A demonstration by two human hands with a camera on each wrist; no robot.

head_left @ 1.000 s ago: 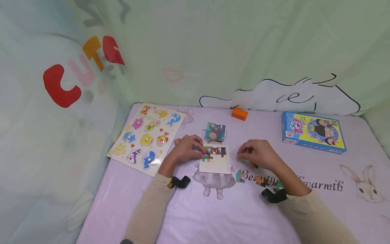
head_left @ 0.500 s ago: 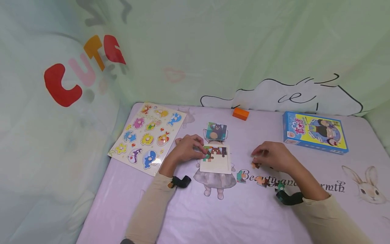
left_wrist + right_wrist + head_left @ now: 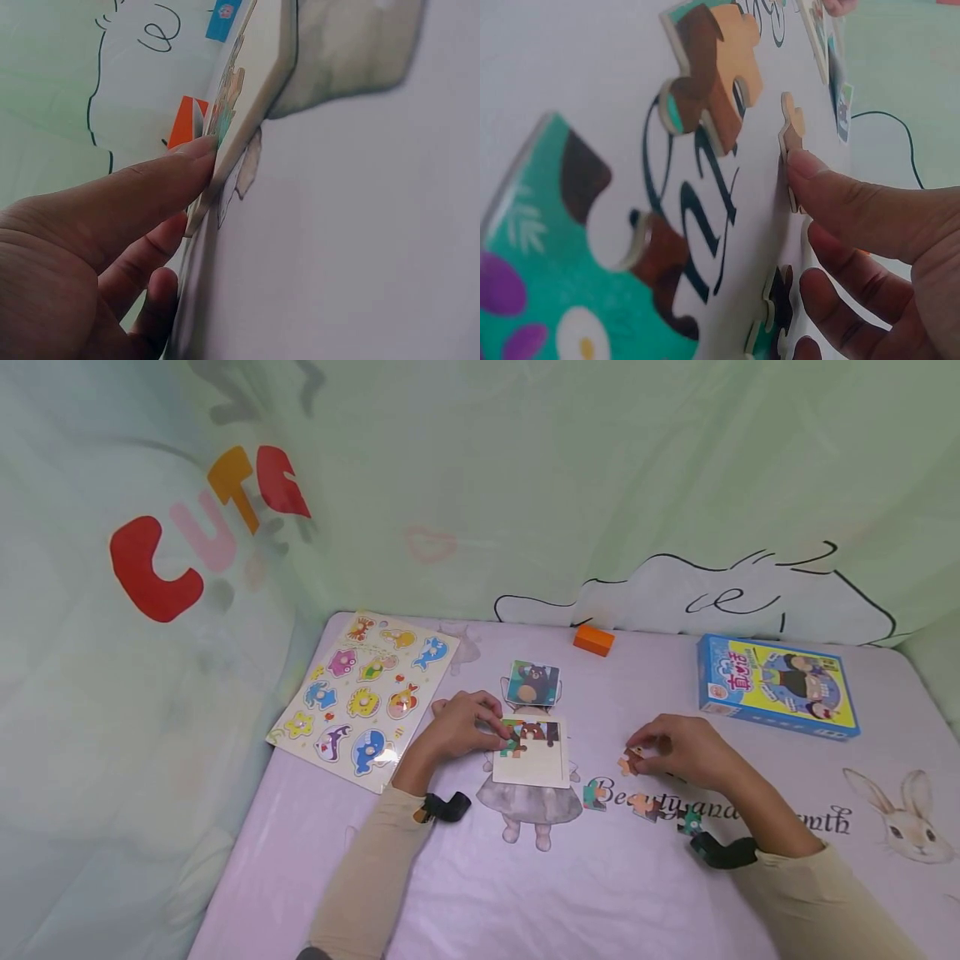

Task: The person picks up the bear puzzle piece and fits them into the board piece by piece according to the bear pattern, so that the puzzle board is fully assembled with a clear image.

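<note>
In the head view, a square cream puzzle board lies on the table, with bear-picture pieces fitted along its upper part. My left hand holds its left edge, the thumb on top and the other fingers against the side. To the right of the board, my right hand pinches a brown and peach jigsaw piece between thumb and fingers, low over the cloth. Loose around that hand are a teal piece, a peach and brown piece and a green piece.
A bear picture card lies behind the puzzle board. On the left is a larger board of sea animals. An orange block stands at the back, and a blue and yellow box at the back right.
My right hand has moved right, away from the puzzle board, down to the loose pieces and has taken hold of the brown and peach one. The left hand keeps its place.
</note>
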